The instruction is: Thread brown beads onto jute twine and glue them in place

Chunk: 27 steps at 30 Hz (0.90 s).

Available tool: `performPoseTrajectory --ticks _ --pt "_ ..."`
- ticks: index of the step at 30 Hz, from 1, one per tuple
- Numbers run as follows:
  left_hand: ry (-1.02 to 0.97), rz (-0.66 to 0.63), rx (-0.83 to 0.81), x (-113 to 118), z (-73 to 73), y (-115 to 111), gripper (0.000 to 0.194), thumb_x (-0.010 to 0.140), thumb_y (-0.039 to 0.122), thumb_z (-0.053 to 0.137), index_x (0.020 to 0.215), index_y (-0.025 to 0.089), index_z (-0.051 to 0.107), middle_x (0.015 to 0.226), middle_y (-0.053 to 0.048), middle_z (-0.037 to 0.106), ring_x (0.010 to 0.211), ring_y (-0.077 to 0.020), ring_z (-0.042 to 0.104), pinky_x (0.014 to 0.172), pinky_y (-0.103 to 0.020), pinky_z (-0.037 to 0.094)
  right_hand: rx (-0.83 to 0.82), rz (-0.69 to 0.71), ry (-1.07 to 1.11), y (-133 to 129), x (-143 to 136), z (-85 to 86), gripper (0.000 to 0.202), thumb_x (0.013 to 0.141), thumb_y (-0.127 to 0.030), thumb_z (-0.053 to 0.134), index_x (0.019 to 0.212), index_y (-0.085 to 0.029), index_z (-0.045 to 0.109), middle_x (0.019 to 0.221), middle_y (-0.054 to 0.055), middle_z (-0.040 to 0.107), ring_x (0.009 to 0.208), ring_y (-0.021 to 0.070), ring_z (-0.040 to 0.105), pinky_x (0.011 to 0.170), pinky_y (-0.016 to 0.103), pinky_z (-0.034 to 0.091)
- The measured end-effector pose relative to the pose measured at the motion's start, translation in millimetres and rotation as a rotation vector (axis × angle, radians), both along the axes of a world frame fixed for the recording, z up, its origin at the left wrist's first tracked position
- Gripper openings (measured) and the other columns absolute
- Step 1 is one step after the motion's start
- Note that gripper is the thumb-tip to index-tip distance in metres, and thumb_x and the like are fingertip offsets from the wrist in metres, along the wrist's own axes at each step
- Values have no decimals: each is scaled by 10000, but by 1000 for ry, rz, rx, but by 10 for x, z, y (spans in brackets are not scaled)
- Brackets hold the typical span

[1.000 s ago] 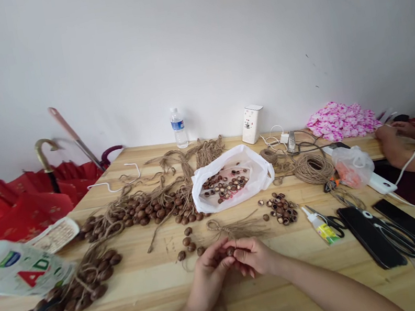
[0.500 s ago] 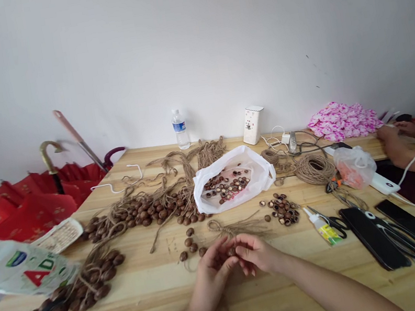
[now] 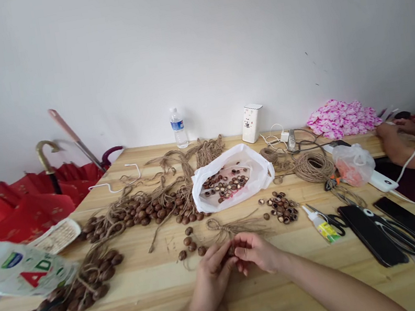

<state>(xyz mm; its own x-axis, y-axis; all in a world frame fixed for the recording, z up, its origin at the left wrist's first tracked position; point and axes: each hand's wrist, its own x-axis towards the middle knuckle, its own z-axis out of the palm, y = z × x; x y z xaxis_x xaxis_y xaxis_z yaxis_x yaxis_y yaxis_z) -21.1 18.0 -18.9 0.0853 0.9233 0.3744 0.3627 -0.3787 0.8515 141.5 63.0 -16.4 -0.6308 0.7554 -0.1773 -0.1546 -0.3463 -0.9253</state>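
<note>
Between their fingertips, my left hand (image 3: 211, 281) and my right hand (image 3: 259, 254) pinch a small round brown nut shell (image 3: 230, 251), mostly covered by the fingers. Just beyond them lies a bundle of twine cords (image 3: 229, 227) with a loop at its left end. Several whole brown nuts (image 3: 192, 246) rest left of the bundle, one almost touching my left hand. A heap of halved nut shells (image 3: 283, 208) sits to the right. Behind, a white plastic bag (image 3: 231, 180) lies with its mouth toward me, holding more halved shells.
Strung nuts (image 3: 141, 211) spread across the left. On the right lie a glue bottle (image 3: 321, 225), scissors (image 3: 398, 235), a black phone (image 3: 372, 234) and a twine coil (image 3: 314, 167). A water bottle (image 3: 178, 128) stands at the wall. Another person's arm (image 3: 401, 152) rests at far right.
My left fingers have closed in more over the nut shell, and both hands stay in nearly the same place. The whole view has shifted very slightly.
</note>
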Motion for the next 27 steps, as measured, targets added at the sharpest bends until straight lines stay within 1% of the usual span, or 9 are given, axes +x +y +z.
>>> performPoseTrajectory --ticks 8,13,23,27 --pt "14 -15 -5 10 28 -19 307 809 254 570 1105 230 646 854 -69 686 791 -198 638 693 -296 537 8 -26 -3 2 -25 6 368 665 -406 747 807 -111 579 609 -11 618 455 91 568 392 198 453" --pt "10 -38 -13 4 25 -25 307 811 241 566 1107 218 645 848 -78 684 785 -202 636 682 -297 533 -22 -22 -11 15 -19 -12 381 633 -402 768 781 -115 565 589 -14 626 440 92 567 378 192 440" --pt "6 -50 -13 -5 -6 -2 304 821 237 545 1107 206 641 908 -94 691 831 -210 640 726 -321 538 -31 -48 -44 12 -44 -2 404 605 -415 779 722 -129 519 544 -22 607 427 101 563 368 198 439" --pt "-45 -36 -71 -1 0 3 302 812 255 553 1096 213 646 922 -89 703 855 -218 641 761 -345 535 -3 -111 -74 -19 -61 16 400 611 -421 771 738 -139 519 539 -40 581 401 90 531 340 194 427"
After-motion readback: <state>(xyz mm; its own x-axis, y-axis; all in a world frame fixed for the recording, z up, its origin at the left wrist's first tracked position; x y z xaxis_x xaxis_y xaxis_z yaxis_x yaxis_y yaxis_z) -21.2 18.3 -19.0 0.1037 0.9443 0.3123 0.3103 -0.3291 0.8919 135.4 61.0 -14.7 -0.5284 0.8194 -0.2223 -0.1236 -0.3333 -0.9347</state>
